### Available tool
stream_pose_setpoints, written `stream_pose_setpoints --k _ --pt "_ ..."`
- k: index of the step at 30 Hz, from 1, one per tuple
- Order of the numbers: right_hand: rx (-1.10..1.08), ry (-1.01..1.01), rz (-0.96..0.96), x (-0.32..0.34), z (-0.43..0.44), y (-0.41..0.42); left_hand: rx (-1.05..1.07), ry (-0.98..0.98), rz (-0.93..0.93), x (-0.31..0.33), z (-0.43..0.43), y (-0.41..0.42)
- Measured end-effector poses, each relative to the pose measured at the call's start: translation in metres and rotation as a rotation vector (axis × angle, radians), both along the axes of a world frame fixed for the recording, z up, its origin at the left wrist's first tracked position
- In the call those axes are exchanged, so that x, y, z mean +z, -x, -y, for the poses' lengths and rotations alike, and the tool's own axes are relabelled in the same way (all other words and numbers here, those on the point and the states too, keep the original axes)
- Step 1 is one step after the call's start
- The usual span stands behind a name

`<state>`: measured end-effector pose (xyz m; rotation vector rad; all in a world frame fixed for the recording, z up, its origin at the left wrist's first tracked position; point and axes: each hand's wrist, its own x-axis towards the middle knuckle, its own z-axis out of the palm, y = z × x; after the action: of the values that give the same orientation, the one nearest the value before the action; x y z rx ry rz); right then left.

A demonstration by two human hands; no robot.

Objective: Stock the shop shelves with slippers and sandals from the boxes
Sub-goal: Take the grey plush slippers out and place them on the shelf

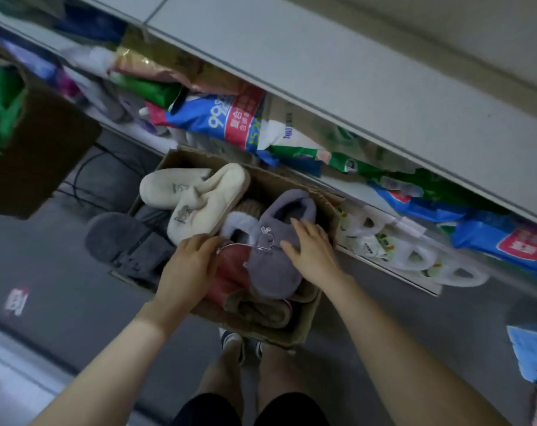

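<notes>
From the head view I look down at an open cardboard box (pixel 301 333) that stands on the grey floor (pixel 61 265), just in front of the lowest shelf (pixel 384 265). The box is full of plush slippers. At its far left lies a cream pair (pixel 196 195), one slipper across the other. Near the middle lies a grey slipper (pixel 273 265) with a pale fluffy collar, and beside it, partly under it, a red slipper (pixel 233 269).

My left hand (pixel 188 265) rests on the near left part of the box, fingers curled down onto the edge of the red slipper — I cannot tell if it really pinches anything. My right hand (pixel 312 250) lies flat on the grey slipper, fingers spread and a little bent, pressing on it and not closed around it.

A dark grey slipper (pixel 116 238) lies outside the box at its left side. On the shelf behind are bright packages (pixel 227 121) — blue, red, green — and some white wrapped rolls (pixel 393 247) to the right of the box.
</notes>
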<state>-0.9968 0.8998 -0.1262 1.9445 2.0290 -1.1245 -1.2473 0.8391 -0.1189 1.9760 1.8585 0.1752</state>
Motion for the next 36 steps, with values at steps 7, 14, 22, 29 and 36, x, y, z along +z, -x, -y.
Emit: stream_pose_setpoints --k 7,14,22,29,36 --pt "0.167 -0.036 0.113 -0.022 -0.039 0.004 0.194 -0.016 -0.151 -0.024 0.000 0.052" --pt "-0.015 -0.180 -0.235 0.004 -0.034 0.008 0.165 0.045 0.026 -0.010 -0.043 0.073" --pt "0.086 -0.409 -0.321 0.037 -0.043 0.063 0.205 0.306 0.693 0.016 -0.039 0.018" --pt "-0.074 -0.367 -0.432 0.043 -0.026 0.119 0.460 -0.010 0.612 0.028 -0.024 0.116" --pt "-0.226 0.135 -0.194 -0.007 0.031 0.270 0.752 -0.088 0.586 0.035 0.007 0.274"
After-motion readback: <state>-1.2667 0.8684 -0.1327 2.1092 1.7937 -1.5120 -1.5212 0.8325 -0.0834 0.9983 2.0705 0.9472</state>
